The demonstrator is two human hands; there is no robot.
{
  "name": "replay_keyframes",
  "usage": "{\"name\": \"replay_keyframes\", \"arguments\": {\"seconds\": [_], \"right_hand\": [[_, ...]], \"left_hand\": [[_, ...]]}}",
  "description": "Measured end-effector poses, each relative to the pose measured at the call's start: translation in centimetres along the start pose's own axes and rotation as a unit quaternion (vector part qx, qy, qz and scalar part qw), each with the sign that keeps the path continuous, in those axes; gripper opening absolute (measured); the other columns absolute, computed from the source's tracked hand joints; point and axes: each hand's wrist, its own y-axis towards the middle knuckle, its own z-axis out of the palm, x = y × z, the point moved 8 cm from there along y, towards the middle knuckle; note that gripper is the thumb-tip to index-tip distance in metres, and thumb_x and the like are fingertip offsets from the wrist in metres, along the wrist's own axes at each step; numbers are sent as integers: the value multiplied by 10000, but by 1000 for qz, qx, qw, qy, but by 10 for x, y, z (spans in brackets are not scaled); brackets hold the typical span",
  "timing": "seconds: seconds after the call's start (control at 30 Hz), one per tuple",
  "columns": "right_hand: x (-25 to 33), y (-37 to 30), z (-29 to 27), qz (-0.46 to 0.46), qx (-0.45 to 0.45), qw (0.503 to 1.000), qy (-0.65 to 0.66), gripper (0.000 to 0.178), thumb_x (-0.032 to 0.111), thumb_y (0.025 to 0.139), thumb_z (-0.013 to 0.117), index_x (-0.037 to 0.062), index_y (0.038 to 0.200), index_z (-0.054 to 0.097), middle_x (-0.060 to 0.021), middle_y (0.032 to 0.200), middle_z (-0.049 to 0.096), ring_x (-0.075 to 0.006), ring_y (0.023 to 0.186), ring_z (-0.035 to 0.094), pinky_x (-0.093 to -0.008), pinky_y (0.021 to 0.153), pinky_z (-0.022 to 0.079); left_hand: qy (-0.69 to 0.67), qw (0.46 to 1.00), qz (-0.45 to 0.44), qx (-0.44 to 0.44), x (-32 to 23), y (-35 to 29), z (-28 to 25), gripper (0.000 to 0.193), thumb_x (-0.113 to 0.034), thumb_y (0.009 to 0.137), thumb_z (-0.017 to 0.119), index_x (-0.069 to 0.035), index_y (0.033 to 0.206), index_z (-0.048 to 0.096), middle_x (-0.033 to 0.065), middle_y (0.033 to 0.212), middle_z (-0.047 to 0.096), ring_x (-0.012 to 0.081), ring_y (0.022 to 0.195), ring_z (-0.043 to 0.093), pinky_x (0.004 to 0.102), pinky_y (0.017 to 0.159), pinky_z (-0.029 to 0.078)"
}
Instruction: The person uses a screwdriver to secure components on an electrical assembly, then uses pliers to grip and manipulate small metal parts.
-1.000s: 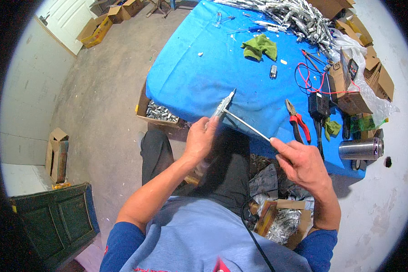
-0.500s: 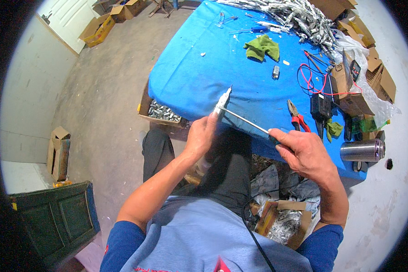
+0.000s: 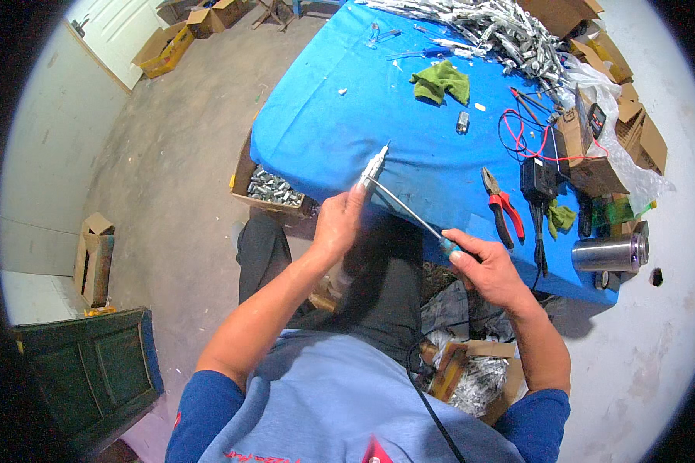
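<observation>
At the near edge of the blue-covered table point(image 3: 316, 116), my left hand point(image 3: 338, 224) is closed on the lower end of a slim white part point(image 3: 373, 164). A thin metal pin sticks out of the part's far end, which points away from me. My right hand point(image 3: 488, 268) is wrapped round the teal-and-dark handle of a screwdriver point(image 3: 406, 207). Its long metal shaft slants up to the left, and its tip meets the side of the white part by my left fingertips. The exact contact is too small to make out.
Red-handled pliers point(image 3: 503, 207) lie right of my right hand. A metal tumbler point(image 3: 610, 253) lies at the right edge. Beyond are a green cloth point(image 3: 440, 82) and a heap of white parts point(image 3: 510, 38). A box of metal cylinders point(image 3: 274, 189) stands below the table's left edge.
My right hand has shifted left and slightly toward me, turning the screwdriver to a steeper slant and showing more of its handle. The pliers' handles are now uncovered. My left hand keeps its grip.
</observation>
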Motion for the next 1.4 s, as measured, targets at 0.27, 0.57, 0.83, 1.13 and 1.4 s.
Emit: {"name": "replay_keyframes", "arguments": {"seconds": [0.27, 0.57, 0.83, 1.13, 1.4], "right_hand": [[45, 7, -6, -184, -17, 933, -310, 367, 136, 891, 640, 107, 1256, 620, -141, 763, 607, -341, 703, 614, -418, 637, 489], [-6, 32, -15, 33, 99, 994, 23, 370, 220, 972, 580, 84, 1314, 609, -7, 771, 627, -81, 593, 525, -235, 557, 427], [-47, 21, 20, 108, 76, 961, 243, 409, 237, 970, 605, 55, 1335, 576, -48, 769, 637, -60, 508, 503, -196, 444, 395], [-22, 15, 15, 87, 51, 984, 146, 360, 216, 983, 581, 94, 1320, 608, 2, 757, 625, -45, 586, 516, -233, 514, 440], [39, 8, 7, -203, -57, 937, -277, 381, 152, 888, 670, 101, 1264, 629, -141, 789, 636, -315, 701, 626, -391, 622, 504]], "left_hand": [[-35, 999, -14, 14, 12, 1, 0, 581, -581, 989, 464, -63, 737, 540, -32, 590, 441, 75, 506, 402, 271, 444, 322], [-93, 993, -54, 45, 7, -1, -6, 595, -601, 971, 483, -61, 723, 510, -23, 596, 436, 84, 529, 383, 285, 466, 319], [-152, 979, -114, 69, 5, -4, -11, 590, -580, 973, 497, -62, 692, 525, -13, 582, 443, 109, 496, 405, 298, 451, 324], [-361, 898, -242, 67, 9, -12, -11, 515, -624, 967, 460, -179, 710, 435, -79, 562, 295, 64, 457, 212, 240, 425, 174], [-291, 929, -227, 23, 20, -10, -16, 522, -595, 971, 481, -172, 671, 419, -46, 533, 356, 95, 419, 264, 262, 406, 198]]}}
